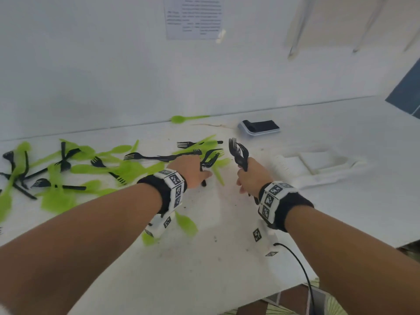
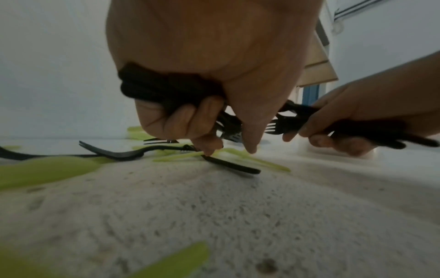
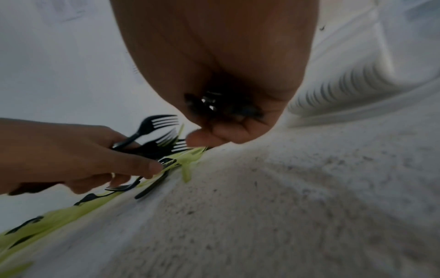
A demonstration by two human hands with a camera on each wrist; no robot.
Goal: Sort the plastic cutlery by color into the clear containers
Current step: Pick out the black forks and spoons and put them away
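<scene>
The black plastic forks [image 1: 145, 157] lie scattered across the left half of the white table [image 1: 227, 235], tangled among green plastic spoons [image 1: 127, 168] that are spread flat over the same area. One green spoon [image 1: 181, 118] lies apart at the far edge of the table, against the wall. Another green piece [image 1: 186, 223] lies nearer, just under the left wrist.

The right hand [image 1: 251, 178] grips a bundle of black forks [image 1: 238, 151], fingers curled round the handles, the tines fanned out and pointing up and away. In the right wrist view the handle ends [image 3: 221, 105] show dark inside the closed fist.

The left hand [image 1: 193, 171] also holds several black forks [image 1: 210, 159], its fingers curled round them, while its fingertips [image 2: 209, 148] reach down to one more black fork [image 2: 233, 166] lying on the table over the green spoons; whether that fork is already pinched, I cannot tell. The two hands sit near each other, not touching.

Clear containers [image 1: 322, 163] stand to the right of the right hand, ribbed walls visible; how many there are is hard to tell. Behind them, near the wall, rests a small black-and-grey device [image 1: 259, 128]. A printed sheet [image 1: 193, 18] is taped to the wall above.
</scene>
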